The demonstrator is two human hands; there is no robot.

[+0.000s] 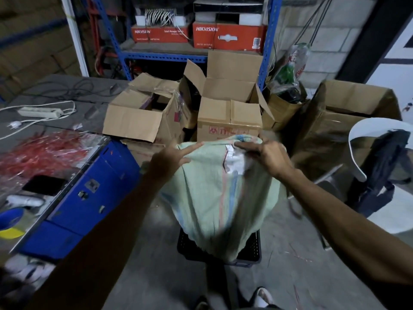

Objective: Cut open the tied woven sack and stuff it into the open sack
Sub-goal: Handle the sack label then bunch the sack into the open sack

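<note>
Woven sack (221, 198) stands upright on black crate (252, 249), raising its mouth within reach. Left hand (172, 157) rests on the rim, fingers straight; right hand (266, 155) pinches the rim, probably spreading it for stuffing

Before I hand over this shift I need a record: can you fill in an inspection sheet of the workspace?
Surface: grey concrete floor; worktable to the left.
Job's things: pale green woven sack held up over a black crate; white material shows at its top.
Clutter: open cardboard boxes, red shreds, blue cabinet.
Hands: left hand touches the sack top, fingers straight; right hand grips the top.
Cables: power strip and cords on the table.
Surroundings: blue shelving with red boxes.
</note>
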